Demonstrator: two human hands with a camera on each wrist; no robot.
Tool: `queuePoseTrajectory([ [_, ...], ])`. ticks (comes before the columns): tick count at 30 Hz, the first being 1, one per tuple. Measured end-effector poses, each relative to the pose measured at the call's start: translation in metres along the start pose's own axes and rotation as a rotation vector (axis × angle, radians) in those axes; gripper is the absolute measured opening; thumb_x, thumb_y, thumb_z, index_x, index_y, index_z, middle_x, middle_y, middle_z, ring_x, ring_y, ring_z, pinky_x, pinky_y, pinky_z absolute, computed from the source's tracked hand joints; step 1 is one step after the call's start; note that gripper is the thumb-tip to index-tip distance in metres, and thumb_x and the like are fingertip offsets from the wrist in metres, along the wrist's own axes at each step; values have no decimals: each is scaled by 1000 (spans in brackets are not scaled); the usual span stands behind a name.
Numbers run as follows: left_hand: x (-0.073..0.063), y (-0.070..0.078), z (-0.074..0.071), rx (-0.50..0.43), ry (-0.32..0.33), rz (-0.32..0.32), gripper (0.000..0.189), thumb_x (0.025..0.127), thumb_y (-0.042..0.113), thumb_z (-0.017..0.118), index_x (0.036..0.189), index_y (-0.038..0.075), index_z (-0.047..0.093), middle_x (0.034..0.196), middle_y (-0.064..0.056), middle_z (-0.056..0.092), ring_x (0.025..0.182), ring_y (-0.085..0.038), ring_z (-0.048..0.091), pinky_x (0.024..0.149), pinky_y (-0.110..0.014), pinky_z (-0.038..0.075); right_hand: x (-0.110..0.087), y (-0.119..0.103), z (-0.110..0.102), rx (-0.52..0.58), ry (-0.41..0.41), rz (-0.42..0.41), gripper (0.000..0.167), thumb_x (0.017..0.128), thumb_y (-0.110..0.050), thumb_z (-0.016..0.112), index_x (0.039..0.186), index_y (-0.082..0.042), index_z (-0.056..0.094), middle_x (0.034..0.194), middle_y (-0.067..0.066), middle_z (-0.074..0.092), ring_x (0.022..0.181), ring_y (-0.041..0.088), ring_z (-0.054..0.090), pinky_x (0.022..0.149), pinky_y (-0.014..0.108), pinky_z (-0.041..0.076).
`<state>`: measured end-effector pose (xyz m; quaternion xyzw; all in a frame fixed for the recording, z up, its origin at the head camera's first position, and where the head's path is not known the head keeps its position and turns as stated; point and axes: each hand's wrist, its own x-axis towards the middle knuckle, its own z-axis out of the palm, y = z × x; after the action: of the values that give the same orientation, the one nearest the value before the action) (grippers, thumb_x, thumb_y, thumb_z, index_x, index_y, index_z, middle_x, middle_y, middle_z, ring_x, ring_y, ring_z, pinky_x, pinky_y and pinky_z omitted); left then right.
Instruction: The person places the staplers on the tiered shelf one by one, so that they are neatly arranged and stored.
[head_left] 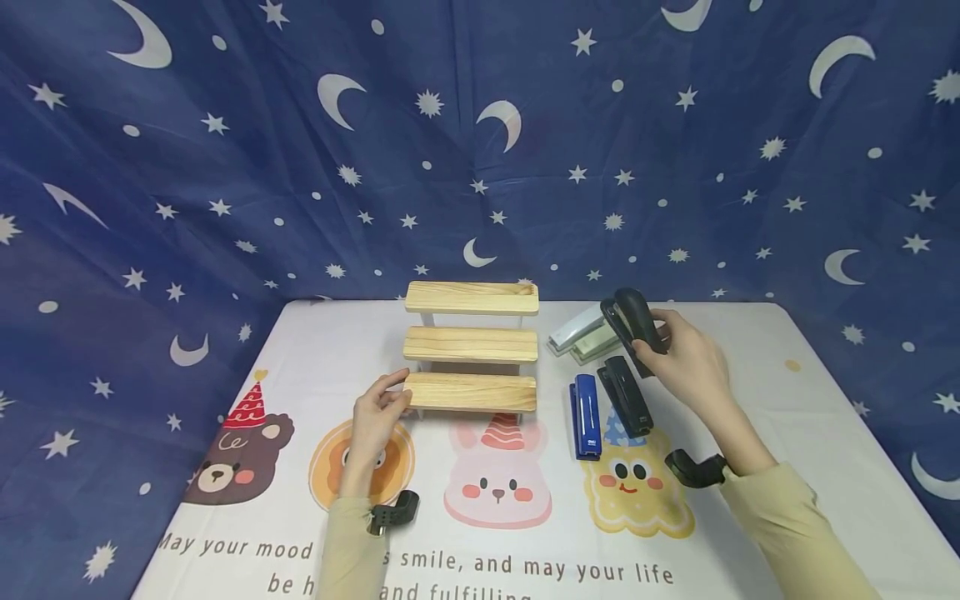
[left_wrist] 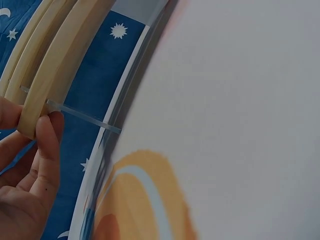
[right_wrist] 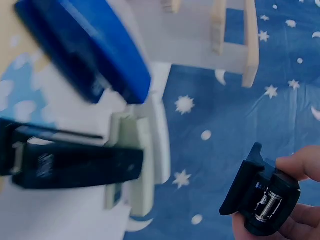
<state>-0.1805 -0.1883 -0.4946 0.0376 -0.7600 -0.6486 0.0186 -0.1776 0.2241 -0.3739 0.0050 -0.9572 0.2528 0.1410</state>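
Observation:
My right hand (head_left: 690, 358) grips a black stapler (head_left: 637, 317) above the back right of the table; its rear end faces the camera in the right wrist view. Below it lie a second black stapler (head_left: 626, 396), a blue stapler (head_left: 586, 417), a pale green stapler (head_left: 596, 342) and a whitish stapler (head_left: 576, 327). A three-tier wooden stand (head_left: 471, 343) with clear supports stands left of them. My left hand (head_left: 380, 417) pinches the left end of its lowest board (left_wrist: 37, 107), thumb and fingers on opposite faces.
A white tablecloth (head_left: 225, 575) with printed cartoon animals and lettering covers the table. Behind it hangs a blue curtain (head_left: 420, 150) with moons and stars. Dark wrist cameras (head_left: 396, 512) are strapped over both sleeves.

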Motion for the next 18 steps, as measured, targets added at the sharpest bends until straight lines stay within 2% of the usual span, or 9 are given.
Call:
queuePoseTrajectory([
  [2, 0, -1, 1, 12, 8, 0, 40, 92, 4, 61, 131, 4, 57, 114, -26, 64, 80, -13, 69, 76, -20, 56, 5, -8, 0, 12, -6, -17, 51, 86, -22, 67, 131, -1, 53, 91, 19, 69, 76, 32, 66, 56, 28, 35],
  [4, 0, -1, 1, 33, 17, 7, 38, 91, 4, 61, 129, 5, 58, 110, -26, 66, 104, -24, 66, 88, -30, 55, 10, -16, 1, 19, -12, -31, 52, 86, -22, 67, 132, -1, 53, 92, 20, 69, 78, 33, 66, 57, 29, 36],
  [7, -2, -1, 2, 67, 13, 19, 35, 91, 5, 61, 126, 6, 61, 105, -22, 68, 109, -37, 62, 90, -42, 54, 17, -26, 3, 33, -24, -54, 52, 87, -21, 67, 132, -1, 53, 95, 21, 70, 79, 33, 66, 59, 30, 39],
  [9, -2, -1, 2, 74, 9, 26, 33, 91, 5, 61, 125, 6, 62, 101, -22, 69, 103, -30, 65, 87, -39, 55, 21, -33, 5, 42, -31, -67, 53, 87, -22, 67, 133, -1, 52, 96, 21, 70, 80, 33, 67, 59, 30, 41],
  [10, -3, -1, 2, 71, 7, 28, 33, 91, 5, 61, 124, 6, 62, 100, -22, 69, 91, -26, 68, 84, -37, 55, 24, -36, 5, 46, -34, -73, 53, 87, -22, 67, 133, -1, 52, 97, 21, 70, 80, 33, 67, 59, 30, 41],
  [11, -2, -1, 3, 69, 5, 27, 33, 91, 5, 62, 124, 6, 63, 100, -21, 69, 79, -21, 68, 74, -32, 57, 25, -39, 6, 52, -37, -78, 53, 86, -23, 67, 133, -2, 52, 97, 21, 69, 80, 33, 66, 58, 30, 41],
  [12, -2, -1, 3, 61, 4, 29, 33, 91, 5, 62, 124, 6, 63, 100, -22, 68, 75, -14, 67, 72, -29, 56, 27, -41, 7, 56, -40, -82, 54, 86, -23, 67, 133, -2, 52, 97, 20, 69, 80, 32, 66, 58, 29, 41],
  [15, -2, -1, 2, 31, 0, 28, 33, 91, 5, 61, 124, 5, 62, 107, -24, 66, 72, -3, 64, 70, -22, 54, 34, -50, 10, 59, -55, -92, 54, 87, -25, 67, 134, -5, 52, 98, 18, 69, 80, 30, 65, 58, 28, 40],
  [18, -2, -1, 1, 14, -11, 23, 33, 92, 5, 60, 125, 5, 61, 116, -22, 61, 74, -1, 63, 71, -20, 53, 39, -59, 13, 66, -76, -109, 54, 87, -24, 67, 135, -7, 52, 98, 16, 69, 80, 29, 63, 58, 28, 39],
])
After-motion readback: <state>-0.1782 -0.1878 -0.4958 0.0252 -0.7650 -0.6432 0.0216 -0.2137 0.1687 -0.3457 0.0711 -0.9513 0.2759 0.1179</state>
